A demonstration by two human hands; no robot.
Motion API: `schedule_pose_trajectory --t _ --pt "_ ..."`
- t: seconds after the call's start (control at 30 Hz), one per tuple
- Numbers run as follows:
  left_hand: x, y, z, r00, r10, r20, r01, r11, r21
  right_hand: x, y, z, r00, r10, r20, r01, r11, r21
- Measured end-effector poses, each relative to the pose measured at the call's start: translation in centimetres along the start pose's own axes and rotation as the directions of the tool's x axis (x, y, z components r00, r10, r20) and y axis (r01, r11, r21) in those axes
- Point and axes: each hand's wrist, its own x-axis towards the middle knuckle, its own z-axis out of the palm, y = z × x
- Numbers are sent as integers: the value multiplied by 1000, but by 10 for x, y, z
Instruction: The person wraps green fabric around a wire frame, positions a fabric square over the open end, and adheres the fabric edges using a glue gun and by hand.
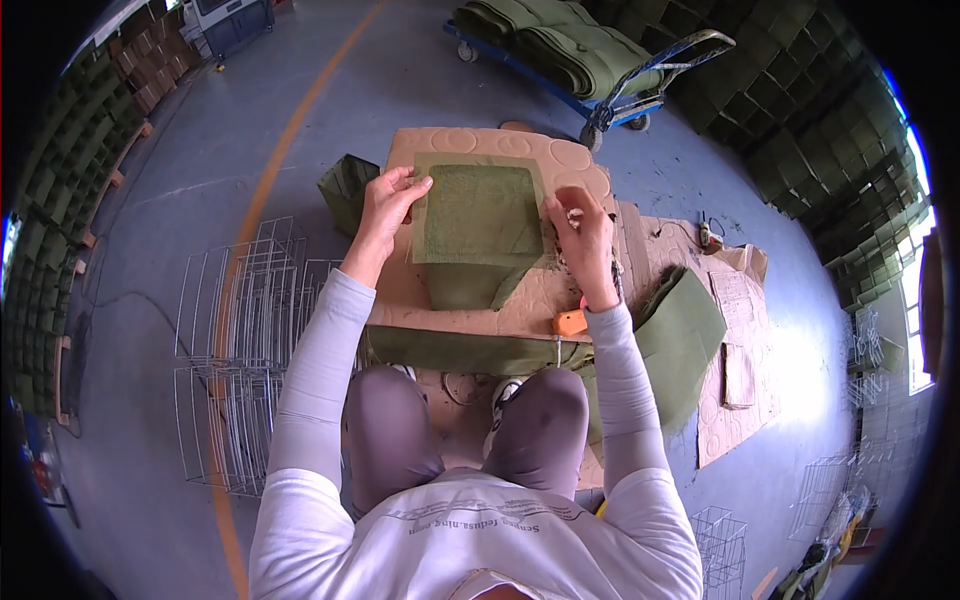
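A square green mesh sheet (480, 212) lies over the top of a box-shaped green fabric piece (465, 286), whose front side shows below it. My left hand (390, 208) pinches the sheet's left edge near the far corner. On the opposite side, my right hand (585, 235) is closed with thumb and fingertips at the sheet's right edge; a small whitish bit shows among its fingers. Close to my right wrist is an orange object (570, 322), its kind unclear. Cardboard (400, 290) covers the work surface beneath the green piece.
Wire frames (240, 360) stand on the floor at my left. Another green piece (347, 190) sits beyond my left hand. Green fabric (675, 345) and flattened cardboard (745, 390) lie at my right. A blue trolley (610, 108) bears folded green material; stacked green blocks line both sides.
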Motion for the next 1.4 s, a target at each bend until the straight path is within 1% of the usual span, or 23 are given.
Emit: schedule_pose_trajectory --t 0.03,0.07,0.13,0.17,0.2,0.27,0.3,0.37,0.4,0.43,0.47,0.5,0.6,0.77,0.9,1.03,1.1,1.17,1.2,1.27,1.3,1.4 --pt "-4 4 0 1000 -3 0 3 1000 -2 -7 5 -3 986 168 6 -168 985 29" --pt "-10 8 -1 1000 -9 -14 9 1000 30 -15 13 -6 986 169 10 -169 985 28" --pt "-21 14 -3 999 -16 -29 17 998 63 -28 19 -11 922 365 127 -384 906 178" --pt "-26 16 -6 1000 -19 -22 20 997 77 -36 20 -8 930 341 135 -366 852 374" --pt "-33 18 -7 1000 -22 -13 23 996 91 -41 15 -12 929 343 137 -369 851 374" --pt "-48 23 -8 999 -32 -20 34 993 112 -48 6 -19 883 388 264 -469 744 476" --pt "-55 25 -8 999 -39 -27 42 990 132 -51 3 -21 882 391 263 -471 743 475" --pt "-67 27 -10 999 -42 -2 42 992 118 -54 -1 -21 816 439 376 -578 614 537" --pt "-72 26 -10 999 -43 20 41 994 104 -56 0 -19 815 441 376 -580 614 536" --pt "-76 25 -9 999 -46 19 43 994 104 -58 2 -17 815 427 392 -580 580 572" --pt "-80 24 -9 999 -38 23 37 997 63 -59 3 -16 815 412 408 -579 543 608" --pt "-82 23 -9 999 -30 27 29 999 24 -60 2 -15 814 412 410 -580 541 608" --pt "-84 21 -11 999 -30 30 31 999 -9 -60 2 -15 809 419 413 -586 520 621" --pt "-84 17 -12 998 -56 24 56 998 -21 -63 4 -14 784 439 438 -615 455 644" --pt "-83 16 -11 998 -56 22 57 998 -21 -64 8 -12 780 438 447 -621 455 638" --pt "-84 16 -10 998 -50 38 51 999 -20 -65 10 -11 797 436 417 -599 486 636" --pt "-83 14 -9 999 -44 13 44 999 -25 -64 8 -11 804 438 401 -588 490 644" --pt "-84 16 -9 999 -43 8 43 999 -16 -62 3 -11 816 447 366 -574 549 608" --pt "-83 17 -8 999 -44 1 44 999 -6 -60 2 -10 818 446 362 -570 551 609" --pt "-83 17 -8 999 -43 -2 43 999 -11 -56 0 -7 878 394 273 -479 697 534" --pt "-82 17 -8 999 -48 -8 48 999 -13 -52 0 -7 878 394 271 -477 698 534" --pt "-82 19 -9 999 -48 8 48 999 -10 -30 -1 -5 931 351 100 -365 891 269"
